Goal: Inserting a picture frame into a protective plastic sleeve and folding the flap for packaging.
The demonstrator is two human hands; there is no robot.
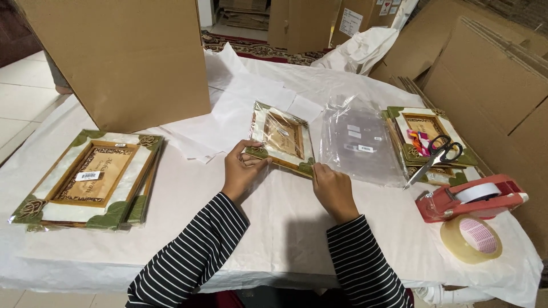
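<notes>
Striped black-and-white sleeves enter from the bottom edge, both forearms reaching forward over a table covered in white paper. Left hand rests with fingers curled around the near left corner of a small plastic-wrapped wooden picture frame with green corner ornaments, thumb lying along its lower edge. Right hand pinches the near right corner of the same frame, fingers bent over the edge of the wrapping. The frame lies tilted, near the table's middle, its near edge in both hands.

Just right of the frame lies a pile of clear plastic bags with small white labels. At the near right stand a roll of clear adhesive tape and, just behind it, a red tape dispenser holding a white roll. Behind these, black-handled scissors rest on a stack of similar frames on the right, beside a small bright pink and orange item whose kind cannot be told.

At the near left, a second stack of wrapped frames lies well apart from the hands. Loose white paper sheets spread behind the held frame. A large brown cardboard box stands at the far left, flattened cardboard leans at the far right, and a crumpled white bag lies at the far edge.
</notes>
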